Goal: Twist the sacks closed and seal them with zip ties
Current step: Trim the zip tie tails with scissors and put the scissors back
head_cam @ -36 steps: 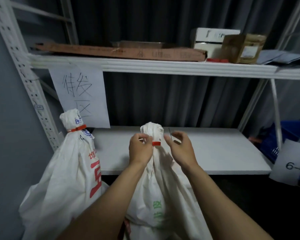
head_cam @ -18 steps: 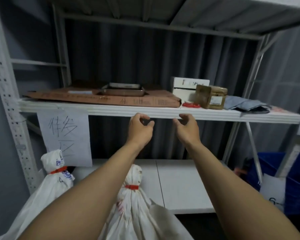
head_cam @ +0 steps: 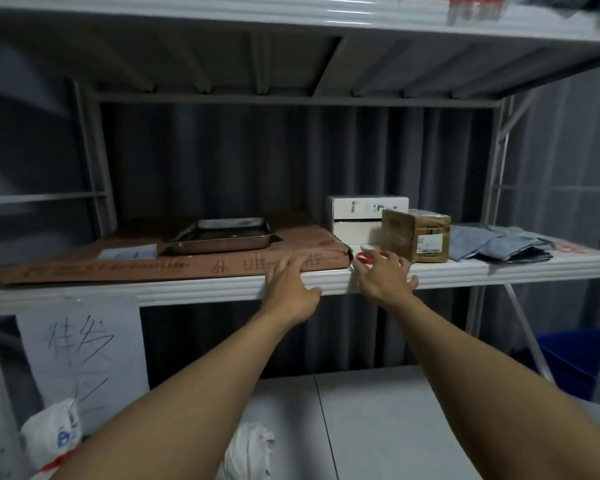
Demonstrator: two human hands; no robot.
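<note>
- While both arms reach up to the middle shelf (head_cam: 153, 292), the left hand (head_cam: 288, 282) lies with fingers spread on the shelf's front edge, touching the flat brown cardboard (head_cam: 174, 261); it grips nothing
- right hand (head_cam: 385, 275) is open too, fingers spread over the red zip ties (head_cam: 366, 258) lying on the shelf; whether it touches them I cannot tell
- just behind the zip ties stand a white box (head_cam: 361, 216) and a taped brown parcel (head_cam: 416, 237); a metal tray (head_cam: 222, 233) rests on the cardboard; folded grey cloth (head_cam: 499, 242) lies further right
- two white sacks sit low down; the left sack (head_cam: 52, 441) wears a red tie; the middle sack (head_cam: 250, 452) shows between the arms
- a handwritten paper sign (head_cam: 84, 348) hangs from the shelf edge.
</note>
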